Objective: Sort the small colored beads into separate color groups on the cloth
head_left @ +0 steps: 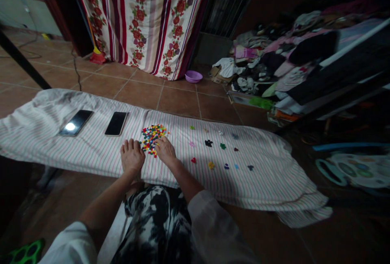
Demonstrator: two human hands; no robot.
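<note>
A pile of small multicoloured pieces (149,136) lies on a striped cloth (179,166) in front of me. At the pile's right side, my right hand (165,150) reaches in with its fingertips pinched together; what is between them is too small to make out. My left hand (133,156) rests palm down on the cloth at the pile's left edge, fingers stretched out. Right of the pile, little groups sorted by colour are spread in rows, among them a black group (208,143), a green group (223,146), a red group (193,160) and a yellow group (211,165).
Two phones, one with a bright reflection (76,122) and one dark (116,124), lie left of the pile. Beyond the cloth are a tiled floor (176,97), a purple basin (193,77), a floral curtain (137,20) and a heap of clothes (274,57).
</note>
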